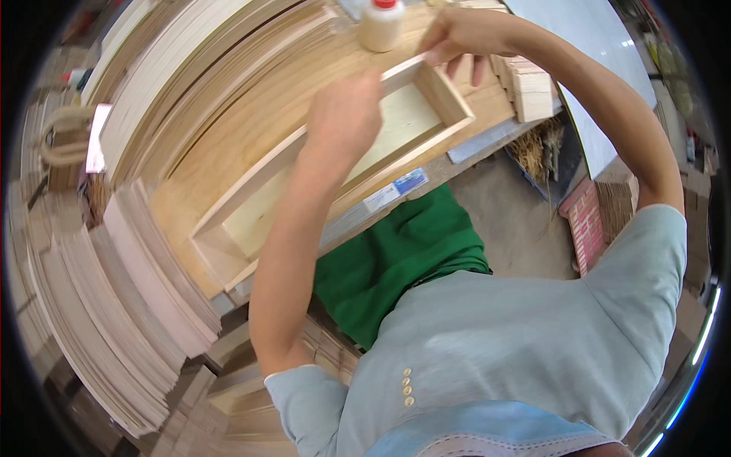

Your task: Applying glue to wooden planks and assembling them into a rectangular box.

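Observation:
A long, shallow wooden box (445,122) with pale thin walls lies slantwise on the workbench in front of me, its open side up. My left hand (346,114) is curled over the box's far wall near the middle. It is slightly blurred, and its fingertips are hidden behind the hand. At the far right corner of the box, my right hand (461,46) pinches the wall's end between thumb and forefinger while its other fingers hang loose. Just beyond the box, between my hands, stands a white plastic bottle (381,27) with a red cap.
Long stacks of thin wooden boards (175,76) line the bench's far left side. More stacked panels (122,297) stand at left. Small wooden blocks (529,91) sit at the bench's right end. Beyond the bench edge are a dark bin (560,171) of shavings and a pink crate (582,228).

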Action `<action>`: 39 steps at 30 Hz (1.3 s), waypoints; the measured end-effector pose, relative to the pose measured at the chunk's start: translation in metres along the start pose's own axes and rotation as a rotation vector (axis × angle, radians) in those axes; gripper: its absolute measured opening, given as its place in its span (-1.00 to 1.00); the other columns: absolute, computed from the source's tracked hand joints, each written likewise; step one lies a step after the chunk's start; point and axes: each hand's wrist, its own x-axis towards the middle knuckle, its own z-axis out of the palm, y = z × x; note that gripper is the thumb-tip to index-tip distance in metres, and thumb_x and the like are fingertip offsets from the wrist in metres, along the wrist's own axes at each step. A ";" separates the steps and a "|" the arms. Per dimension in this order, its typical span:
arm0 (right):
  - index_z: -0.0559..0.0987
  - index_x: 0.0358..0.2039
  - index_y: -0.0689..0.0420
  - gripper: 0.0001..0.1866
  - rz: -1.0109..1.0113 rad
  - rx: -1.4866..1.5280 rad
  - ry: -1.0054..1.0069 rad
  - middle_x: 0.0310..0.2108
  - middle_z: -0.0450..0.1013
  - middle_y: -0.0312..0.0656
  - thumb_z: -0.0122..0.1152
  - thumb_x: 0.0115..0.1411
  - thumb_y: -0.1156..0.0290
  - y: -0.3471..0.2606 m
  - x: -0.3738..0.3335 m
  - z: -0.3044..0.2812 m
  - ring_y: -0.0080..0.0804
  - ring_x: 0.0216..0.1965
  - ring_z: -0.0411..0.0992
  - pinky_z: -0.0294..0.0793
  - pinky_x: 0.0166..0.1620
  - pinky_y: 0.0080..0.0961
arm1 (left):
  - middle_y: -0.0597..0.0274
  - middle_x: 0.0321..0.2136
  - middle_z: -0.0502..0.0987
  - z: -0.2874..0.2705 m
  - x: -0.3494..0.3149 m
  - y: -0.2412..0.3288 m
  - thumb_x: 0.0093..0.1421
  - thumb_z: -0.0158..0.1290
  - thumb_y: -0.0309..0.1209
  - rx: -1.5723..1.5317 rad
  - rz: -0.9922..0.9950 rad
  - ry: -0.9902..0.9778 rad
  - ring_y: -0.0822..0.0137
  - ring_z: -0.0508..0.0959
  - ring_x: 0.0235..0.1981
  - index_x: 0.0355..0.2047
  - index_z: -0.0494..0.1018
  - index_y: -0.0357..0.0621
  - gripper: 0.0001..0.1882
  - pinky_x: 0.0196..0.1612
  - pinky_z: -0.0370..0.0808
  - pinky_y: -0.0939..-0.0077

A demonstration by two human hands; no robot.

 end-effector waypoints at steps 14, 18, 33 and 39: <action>0.45 0.09 0.08 -0.54 -0.125 0.020 0.249 -0.21 0.46 -0.24 0.05 0.26 0.13 0.030 -0.007 0.026 -0.58 -0.22 0.38 0.56 -0.43 -0.64 | 0.06 0.17 0.32 -0.072 -0.244 -0.136 0.10 0.09 -0.40 -0.744 -0.582 0.614 0.14 0.28 0.20 0.20 0.22 -0.24 -0.37 0.22 0.20 0.30; 0.32 0.21 -0.02 -0.37 -0.289 -0.109 0.320 0.07 0.36 -0.12 0.09 0.19 -0.03 0.043 -0.012 0.034 -0.32 0.02 0.37 0.56 -0.11 -0.37 | 0.03 0.31 0.04 -0.062 -0.260 -0.133 -0.12 0.28 -0.43 -0.774 -0.408 0.426 0.15 0.03 0.33 0.30 0.00 -0.18 -0.01 0.31 0.05 0.31; 0.06 0.31 -0.01 0.11 -0.668 -0.695 0.444 0.22 0.08 -0.09 0.38 -0.33 0.39 0.012 -0.032 0.087 -0.10 0.24 0.09 0.13 0.30 -0.24 | 0.05 0.17 0.14 -0.073 -0.225 -0.115 -0.37 0.43 -0.37 -0.238 -0.278 0.122 0.06 0.16 0.22 0.31 0.01 -0.04 0.20 0.26 0.17 0.27; 0.05 0.32 -0.03 0.20 -0.634 -0.664 0.380 0.28 -0.01 -0.10 0.46 -0.39 0.16 0.016 -0.029 0.083 -0.09 0.31 -0.03 -0.02 0.36 -0.19 | 0.05 0.26 0.03 -0.075 -0.230 -0.110 -0.28 0.41 -0.30 -0.301 -0.308 0.152 0.08 0.08 0.28 0.30 0.02 -0.07 0.13 0.27 0.14 0.25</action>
